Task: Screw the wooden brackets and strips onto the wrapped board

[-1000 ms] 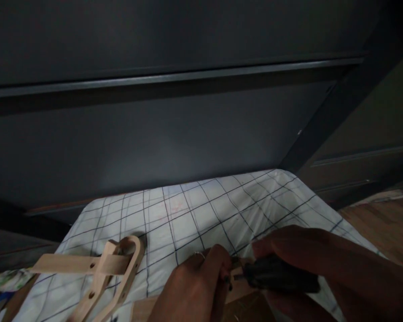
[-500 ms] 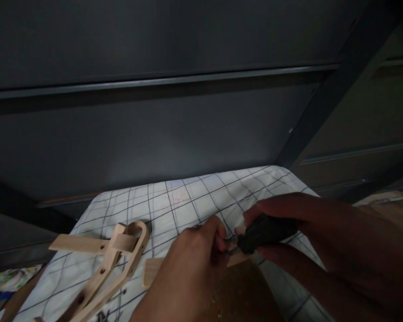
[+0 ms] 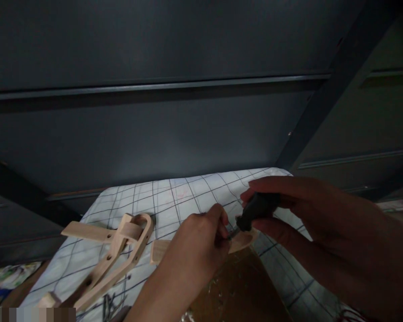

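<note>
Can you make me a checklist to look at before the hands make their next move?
1. Right hand gripping the black-handled tool: ok.
2. Left hand at the wooden piece: ok, though its exact grip is hidden.
3. Tool tip well away from the left fingers: not ok, it's right beside them.
4. Tip seated properly: cannot tell, the fingers hide it.
5. Wooden frame out of the way: ok, it lies left of both hands.
6. Bright light: not ok, it's dim.

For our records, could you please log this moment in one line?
Right hand: holding black-handled tool; Left hand: at pale wooden piece; Nearby: looped pale wooden frame on white checked cloth
</note>
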